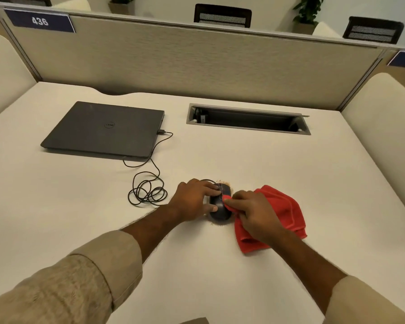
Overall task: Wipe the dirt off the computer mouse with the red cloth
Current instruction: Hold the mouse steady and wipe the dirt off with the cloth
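1. The computer mouse (220, 205) is gripped from its left side by the left hand (194, 201), near the middle of the table (290, 174).
2. The red cloth (279, 211) is grasped in the right hand (253, 212) — one corner is pressed against the mouse's right side.
3. Brownish dirt (221, 182) is seen at the mouse's far end and near edge; the mouse's left side is hidden by fingers.
4. The cable (147, 190) is coiled to the left — its join with the mouse is covered.

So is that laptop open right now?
No, the laptop lies shut and flat on the desk, its lid logo facing up.
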A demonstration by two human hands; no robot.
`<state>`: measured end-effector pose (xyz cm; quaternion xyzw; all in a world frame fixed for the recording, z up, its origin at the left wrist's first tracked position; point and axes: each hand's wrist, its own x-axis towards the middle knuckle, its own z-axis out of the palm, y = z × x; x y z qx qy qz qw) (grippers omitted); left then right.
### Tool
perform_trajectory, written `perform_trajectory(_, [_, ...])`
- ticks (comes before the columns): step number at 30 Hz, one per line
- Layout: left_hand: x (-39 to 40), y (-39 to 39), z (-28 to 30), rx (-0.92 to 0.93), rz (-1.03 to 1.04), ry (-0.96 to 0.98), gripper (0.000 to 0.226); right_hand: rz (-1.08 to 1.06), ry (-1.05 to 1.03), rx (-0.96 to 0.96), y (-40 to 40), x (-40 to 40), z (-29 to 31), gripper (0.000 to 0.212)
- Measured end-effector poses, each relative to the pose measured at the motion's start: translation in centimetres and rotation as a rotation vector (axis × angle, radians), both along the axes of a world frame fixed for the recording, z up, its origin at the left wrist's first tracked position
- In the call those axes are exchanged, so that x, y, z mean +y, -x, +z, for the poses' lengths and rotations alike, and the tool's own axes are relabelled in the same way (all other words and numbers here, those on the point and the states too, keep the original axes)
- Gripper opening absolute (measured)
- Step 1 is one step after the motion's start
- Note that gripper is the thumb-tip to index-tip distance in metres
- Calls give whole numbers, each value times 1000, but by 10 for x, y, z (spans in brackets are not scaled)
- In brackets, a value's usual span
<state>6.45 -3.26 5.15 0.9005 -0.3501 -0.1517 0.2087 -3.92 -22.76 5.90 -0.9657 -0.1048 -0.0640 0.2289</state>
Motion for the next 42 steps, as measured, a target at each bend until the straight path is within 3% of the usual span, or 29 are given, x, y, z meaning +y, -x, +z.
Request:
perform_trajectory(5, [-1, -3, -1, 20, 14, -2, 54, 150, 191, 52, 38, 4, -1, 44])
perform_trajectory(10, [-1, -6, 1, 44, -2, -28, 52, -137, -185, -58, 13, -2, 8, 40])
perform_trajectory(14, [-1, -9, 3, 68, -4, -22, 49, -279, -224, -58, -5, 2, 12, 35])
perform_trajectory(18, [0, -11, 4, 85, -25, -19, 52, -139, -123, -30, 7, 23, 3, 31])
perform_trajectory(23, [2, -16, 9, 97, -73, -97, 73, 74, 176, -32, 43, 41, -5, 31])
perform_trajectory(27, [1, -20, 14, 101, -110, -147, 78, -98, 44, -119, 28, 37, 7, 34])
perform_trajectory(30, [2, -22, 17, 114, -137, -186, 85, -230, 91, -108, 10, 44, 14, 30])
perform_trajectory(38, [-3, -25, 26, 52, -206, -307, 77, 29, 509, 21, 17, 83, -1, 33])
perform_trajectory(42, [-3, -25, 27, 63, -197, -296, 81, 58, 450, 61, 31, 71, 6, 28])
